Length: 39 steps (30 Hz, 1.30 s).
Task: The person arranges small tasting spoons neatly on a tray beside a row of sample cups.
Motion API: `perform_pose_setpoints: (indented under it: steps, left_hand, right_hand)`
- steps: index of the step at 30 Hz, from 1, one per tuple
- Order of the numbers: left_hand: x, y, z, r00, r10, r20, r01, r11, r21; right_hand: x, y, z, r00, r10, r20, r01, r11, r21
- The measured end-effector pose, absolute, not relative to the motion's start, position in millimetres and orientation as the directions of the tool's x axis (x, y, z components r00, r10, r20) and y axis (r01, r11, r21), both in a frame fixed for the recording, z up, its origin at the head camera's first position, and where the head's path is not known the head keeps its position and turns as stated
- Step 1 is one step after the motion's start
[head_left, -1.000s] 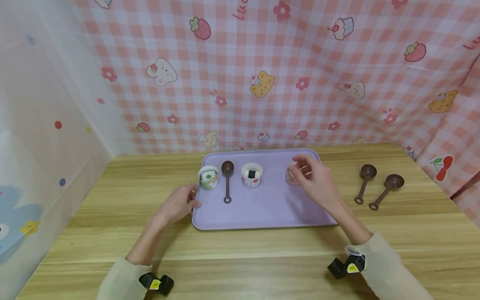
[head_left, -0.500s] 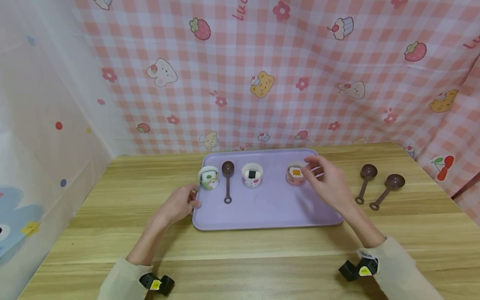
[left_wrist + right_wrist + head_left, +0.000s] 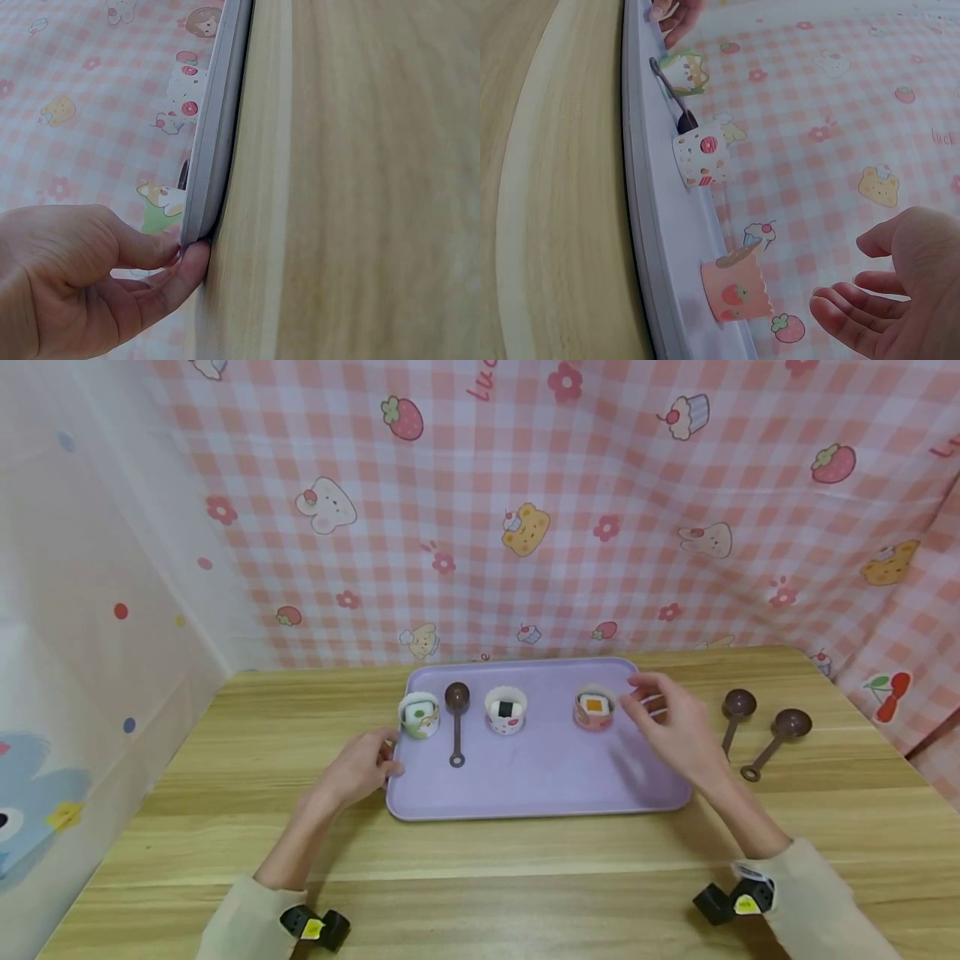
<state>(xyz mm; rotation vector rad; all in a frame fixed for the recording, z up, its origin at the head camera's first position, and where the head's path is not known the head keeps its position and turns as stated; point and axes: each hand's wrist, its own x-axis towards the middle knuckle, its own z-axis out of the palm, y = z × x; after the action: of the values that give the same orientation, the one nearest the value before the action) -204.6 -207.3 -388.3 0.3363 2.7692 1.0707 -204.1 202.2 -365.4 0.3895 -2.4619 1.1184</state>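
The right hand (image 3: 678, 728) has shifted clear of the pink cup (image 3: 594, 718) — fingers loose, empty. I see the left hand (image 3: 362, 767) pinching the tray (image 3: 525, 785); hold it level — cup upright.

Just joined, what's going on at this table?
A person's left hand pinches the left edge of the purple tray. Their right hand is open beside the pink cup, holding nothing. It shares the tray with a white cup, a green cup and a brown scoop; two more scoops lie on the table, right of it.
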Motion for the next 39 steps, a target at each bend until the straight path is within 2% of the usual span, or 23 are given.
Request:
perform_pose_setpoints:
  steps: [16, 25, 39]
  left_hand:
    - [-204, -208, -390, -0.965, 0.257, -0.051, 0.155, 0.718, 0.678]
    - [-204, -207, -389, -0.965, 0.257, -0.053, 0.153, 0.715, 0.682]
    - [-203, -207, -388, -0.966, 0.25, -0.068, 0.14, 0.726, 0.673]
  right_hand:
    - [-203, 219, -369, -0.864, -0.034, 0.503, -0.392, 0.673, -0.627]
    - [-204, 234, -371, -0.886, 0.003, 0.463, -0.332, 0.693, -0.64]
    - [-205, 260, -374, -0.88, 0.023, 0.474, -0.318, 0.713, -0.625]
